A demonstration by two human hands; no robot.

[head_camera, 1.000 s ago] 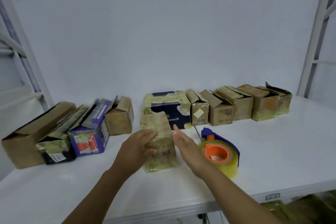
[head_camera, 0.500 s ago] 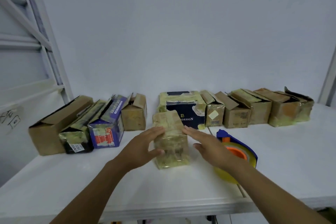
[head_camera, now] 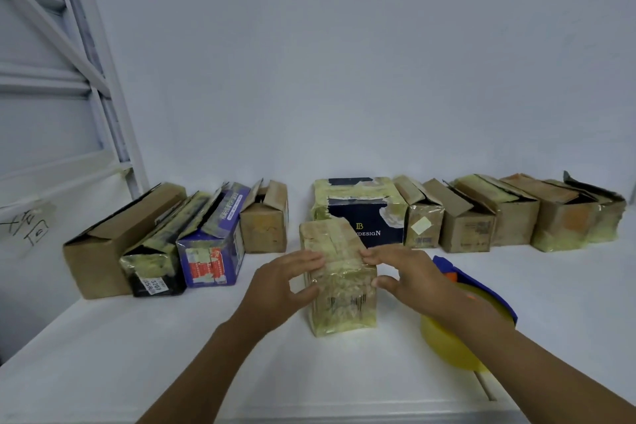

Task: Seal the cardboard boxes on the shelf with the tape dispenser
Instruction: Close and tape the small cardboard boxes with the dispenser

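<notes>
A small cardboard box [head_camera: 340,299] wrapped in yellowish tape stands near the middle of the white shelf [head_camera: 172,354]. My left hand [head_camera: 282,280] grips its left side, fingers over the top edge and thumb on the front face. My right hand [head_camera: 409,277] grips its right side the same way. The tape dispenser [head_camera: 447,337], blue with an orange hub and a yellow roll, lies on the shelf just right of the box, partly hidden behind my right forearm.
A row of cardboard boxes lines the back wall: a long brown box [head_camera: 110,241], a purple box [head_camera: 213,248], a dark blue box [head_camera: 364,217], and several brown boxes with raised flaps [head_camera: 516,217] to the right. A white shelf upright [head_camera: 103,79] rises at left.
Both hands have closed in on the small taped box and now grip its sides. The camera view shifted right to left, so the dispenser sits lower right.
</notes>
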